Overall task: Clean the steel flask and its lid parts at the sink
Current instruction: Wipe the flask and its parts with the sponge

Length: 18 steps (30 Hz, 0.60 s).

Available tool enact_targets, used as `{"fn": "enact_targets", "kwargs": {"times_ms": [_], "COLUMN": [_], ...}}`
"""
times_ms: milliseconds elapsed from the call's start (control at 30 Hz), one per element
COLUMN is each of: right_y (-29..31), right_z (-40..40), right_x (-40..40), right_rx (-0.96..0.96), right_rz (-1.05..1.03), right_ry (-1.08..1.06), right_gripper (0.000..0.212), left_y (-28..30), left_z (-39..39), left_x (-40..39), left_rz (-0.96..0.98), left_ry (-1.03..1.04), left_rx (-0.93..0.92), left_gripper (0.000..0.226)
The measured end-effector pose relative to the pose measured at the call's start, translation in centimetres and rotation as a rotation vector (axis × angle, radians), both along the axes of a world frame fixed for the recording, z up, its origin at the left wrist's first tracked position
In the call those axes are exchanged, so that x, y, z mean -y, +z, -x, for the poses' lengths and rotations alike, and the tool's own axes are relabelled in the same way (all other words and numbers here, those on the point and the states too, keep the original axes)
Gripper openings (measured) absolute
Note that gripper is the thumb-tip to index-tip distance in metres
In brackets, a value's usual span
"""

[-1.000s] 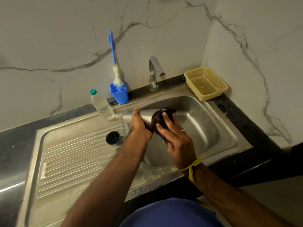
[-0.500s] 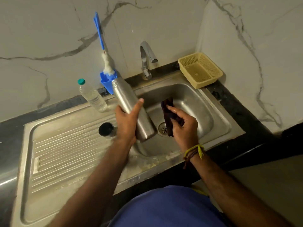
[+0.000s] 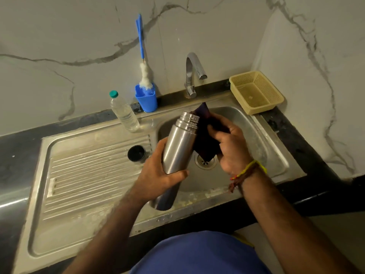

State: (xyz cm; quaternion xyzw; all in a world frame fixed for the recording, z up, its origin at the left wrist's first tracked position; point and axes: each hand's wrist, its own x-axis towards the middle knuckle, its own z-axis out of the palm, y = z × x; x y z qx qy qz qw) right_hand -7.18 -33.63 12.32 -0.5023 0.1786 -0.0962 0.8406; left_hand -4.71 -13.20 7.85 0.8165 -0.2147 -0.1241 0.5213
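The step in hand looks like the wiping of the outside of the steel flask (image 3: 178, 145) with a dark cloth (image 3: 205, 135). The person holds the flask over the sink basin (image 3: 256, 135), tilted, with its open threaded neck pointing up and away from the body.

The left hand (image 3: 158, 177) has its grip closed round the lower half of the flask: the thumb lies across the near side and the fingers wrap behind it. The bottom of the flask comes out below this grip, toward the body. The right hand (image 3: 227, 145) has its grip closed on the cloth, which it presses to the right side of the flask, above the left grip and just under the neck. One corner of the cloth stands up past the neck, and another hangs down over the drain (image 3: 204, 162).

A small dark cap (image 3: 136, 153), probably one of the lid parts, stands apart on the draining board (image 3: 88, 175), to the left of the left grip. It seems not yet cleaned, so the task is likely only partly done.

The next move probably calls for the left grip to turn the flask while the cloth slides along the body and around the threads. No water is seen to run from the tap (image 3: 192, 74), so a rinse may be needed after.
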Motion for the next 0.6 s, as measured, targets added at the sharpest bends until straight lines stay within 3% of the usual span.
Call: {"fn": "enact_targets", "kwargs": {"times_ms": [133, 333, 400, 500, 600], "right_y": [0.1, 1.3, 2.3, 3.4, 2.5], "right_z": [-0.2, -0.8, -0.9, -1.9, -2.2], "right_x": [0.4, 2.0, 3.0, 2.2, -0.4], "right_rx": [-0.042, -0.054, -0.02, 0.03, 0.147], "right_rz": [-0.022, 0.011, 0.241, 0.883, 1.352], "right_ry": [0.077, 0.319, 0.444, 0.629, 0.574], "right_gripper": [0.033, 0.031, 0.034, 0.045, 0.047], "left_y": [1.0, 3.3, 4.2, 4.2, 3.7], "left_z": [-0.5, -1.5, -1.8, -2.3, -3.0], "left_x": [-1.8, -3.4, -4.2, -4.0, -3.8], "left_rz": [-0.084, -0.4, -0.59, -0.735, -0.759], "left_ry": [-0.028, -0.216, -0.241, -0.272, -0.21], "left_rx": [0.034, 0.241, 0.349, 0.399, 0.369], "left_gripper": [0.094, 0.102, 0.102, 0.1, 0.099]}}
